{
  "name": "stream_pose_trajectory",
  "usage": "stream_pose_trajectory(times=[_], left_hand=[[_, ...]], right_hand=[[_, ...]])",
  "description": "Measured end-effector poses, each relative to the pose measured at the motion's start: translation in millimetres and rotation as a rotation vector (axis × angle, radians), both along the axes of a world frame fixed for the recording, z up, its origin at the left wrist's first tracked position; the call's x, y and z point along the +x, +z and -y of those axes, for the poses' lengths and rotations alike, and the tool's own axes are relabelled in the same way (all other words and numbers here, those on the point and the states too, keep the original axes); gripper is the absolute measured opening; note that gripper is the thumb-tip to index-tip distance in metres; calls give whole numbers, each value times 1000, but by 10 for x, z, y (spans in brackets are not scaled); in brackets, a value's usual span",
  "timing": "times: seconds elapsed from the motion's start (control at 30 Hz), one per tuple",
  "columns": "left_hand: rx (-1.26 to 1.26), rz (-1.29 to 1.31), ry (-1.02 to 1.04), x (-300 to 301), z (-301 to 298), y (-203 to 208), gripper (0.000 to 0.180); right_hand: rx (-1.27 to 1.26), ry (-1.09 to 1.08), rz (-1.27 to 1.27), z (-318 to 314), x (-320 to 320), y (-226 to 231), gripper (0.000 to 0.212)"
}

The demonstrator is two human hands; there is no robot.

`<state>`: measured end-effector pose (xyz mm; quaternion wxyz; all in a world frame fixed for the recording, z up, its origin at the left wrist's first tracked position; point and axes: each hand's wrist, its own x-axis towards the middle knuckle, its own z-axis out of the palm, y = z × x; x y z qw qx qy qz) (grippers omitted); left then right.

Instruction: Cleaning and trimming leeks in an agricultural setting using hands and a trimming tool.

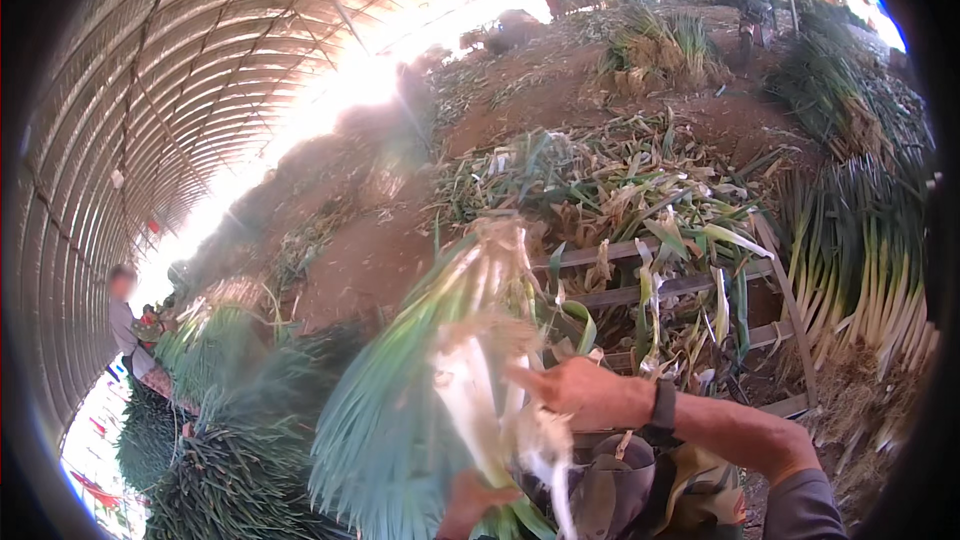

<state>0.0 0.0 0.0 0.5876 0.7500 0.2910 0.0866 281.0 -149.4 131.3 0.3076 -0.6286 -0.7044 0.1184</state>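
**Leeks (462,380) in hand, peelings (620,180) all around**

At far left, the shed's ribbed wall (75,270) curves overhead, and a person (124,325) stands beside heaped greens (235,465). Nearer the middle, a bunch (385,365) fans its blue-green leaves down to the left, its pale root ends uppermost. In front of it are the leeks, motion-blurred, tilted, roots up and white shafts running downward. The left hand (475,502) is low on them, its fingers grasping the shafts, though partly hidden. Just right and higher, the right hand (580,392) reaches in with a finger extended toward the white part; blur keeps me from telling whether its fingers grip anything. A dark band (661,406) circles that wrist. Beyond it, a frame (678,286) of straight bars sits among the peelings, some draped over it. At far right, more leeks lean in a stack (870,250), green tops up, roots down. Farther back stands a motorbike (755,15).
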Motion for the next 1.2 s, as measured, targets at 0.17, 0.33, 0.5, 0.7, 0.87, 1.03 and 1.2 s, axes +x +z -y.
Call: stream_pose_trajectory(times=[0.17,0.33,0.5,0.7,0.87,1.03,1.2], left_hand=[[-199,9,44,-147,-107,-638,50],[-148,-161,-165,261,264,267,39],[-80,-119,-143,230,206,169,37],[79,-191,-117,40,192,437,45],[-13,117,165,-367,7,511,80],[-24,269,320,-520,-328,1160,65],[39,497,383,-659,-351,1734,71]], right_hand=[[234,112,1,-252,-281,23,62],[363,62,277,-217,-11,117,15],[481,-226,532,-528,275,206,18],[585,-529,894,-530,1261,724,19],[876,-907,640,123,2199,1167,20],[-199,-501,935,38,2000,-136,25],[115,-81,231,-92,662,-440,50]])
